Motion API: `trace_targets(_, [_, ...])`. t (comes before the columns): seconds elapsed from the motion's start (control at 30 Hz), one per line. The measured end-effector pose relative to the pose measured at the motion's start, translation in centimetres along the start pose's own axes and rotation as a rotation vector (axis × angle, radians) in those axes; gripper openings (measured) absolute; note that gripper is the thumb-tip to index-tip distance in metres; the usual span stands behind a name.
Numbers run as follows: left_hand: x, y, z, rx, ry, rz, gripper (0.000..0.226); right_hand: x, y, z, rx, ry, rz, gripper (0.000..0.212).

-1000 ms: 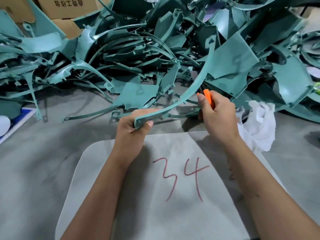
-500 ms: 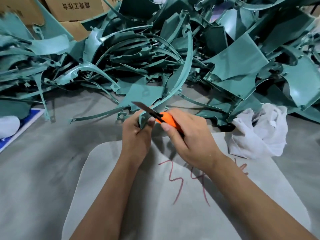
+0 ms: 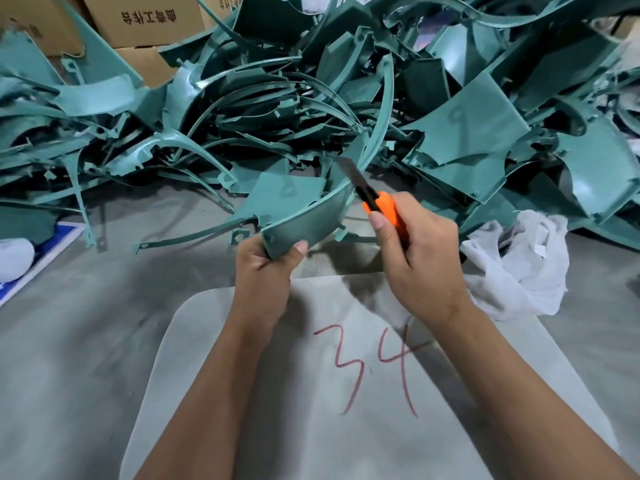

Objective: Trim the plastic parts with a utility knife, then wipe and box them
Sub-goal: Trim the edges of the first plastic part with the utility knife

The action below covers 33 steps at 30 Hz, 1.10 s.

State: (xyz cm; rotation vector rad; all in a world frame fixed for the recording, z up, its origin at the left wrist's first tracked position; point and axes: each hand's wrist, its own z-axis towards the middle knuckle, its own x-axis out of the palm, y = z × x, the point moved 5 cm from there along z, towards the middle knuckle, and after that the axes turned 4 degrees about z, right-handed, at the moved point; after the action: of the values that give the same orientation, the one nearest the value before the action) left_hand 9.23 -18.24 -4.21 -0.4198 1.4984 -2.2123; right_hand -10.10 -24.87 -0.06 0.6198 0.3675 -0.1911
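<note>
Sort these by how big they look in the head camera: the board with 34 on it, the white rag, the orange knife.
1. Board marked 34, biggest, though nearest the camera.
2. White rag.
3. Orange utility knife, smallest, partly hidden in the right hand.

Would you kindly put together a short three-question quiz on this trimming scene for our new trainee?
1. True or false: the left hand grips the near end of the curved teal plastic strip.
2. Which hand holds the orange utility knife? A) left B) right hand C) neither
3. Fill in: the crumpled white cloth lies on the person's ____ side, beside the grey mat marked 34.

Key: 1 true; 2 B; 3 right.
</note>
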Motion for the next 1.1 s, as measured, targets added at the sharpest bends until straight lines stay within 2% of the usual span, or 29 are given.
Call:
trace_targets(0.1, [-0.5, -0.3, 0.2, -0.003, -0.06, -0.039, 0.043, -1.1, -1.3, 0.4, 0.051, -0.053, -0.032, 0.021])
trace_targets(0.23, [-1.2, -1.0, 0.3, -0.015, -0.171, -0.125, 0.064, -1.9, -2.2, 0.7, 0.058, -0.063, -0.054, 0.023])
trace_targets(0.33, [-2.1, -1.2, 0.7, -0.007, -0.21, -0.159, 0.066, -1.8, -2.0, 0.7, 0.032, -0.055, -0.069, 0.022])
trace_targets(0.5, [-4.4, -0.7, 1.5, 0.017, -0.233, -0.074, 0.077, -2.2, -2.3, 0.9, 0.046, -0.045, -0.104, 0.027])
trace_targets(0.73, [-7.0, 0.1, 1.9, -0.059, -0.232, 0.045, 0.068, -3.0, -2.8, 1.1, 0.074, -0.105, -0.087, 0.025])
trace_targets(0.87, [-7.7, 1.1, 2.0, -0.235, -0.221, 0.048, 0.062, -3.5, -3.6, 1.2, 0.123, -0.146, -0.061, 0.028])
trace_targets(0.97, [-7.7, 0.9, 2.0, -0.168, -0.223, 0.038, 0.061, -3.9, -4.1, 1.1, 0.147, -0.178, -0.07, 0.026])
trace_targets(1.03, [-7.4, 0.4, 1.8, -0.098, -0.209, -0.045, 0.05, -4.2, -4.9, 1.2, 0.206, -0.188, -0.093, 0.026])
trace_targets(1.1, [-7.5, 0.5, 1.8, -0.13, -0.266, -0.087, 0.039, -4.4, -5.6, 1.1, 0.285, -0.19, -0.128, 0.03])
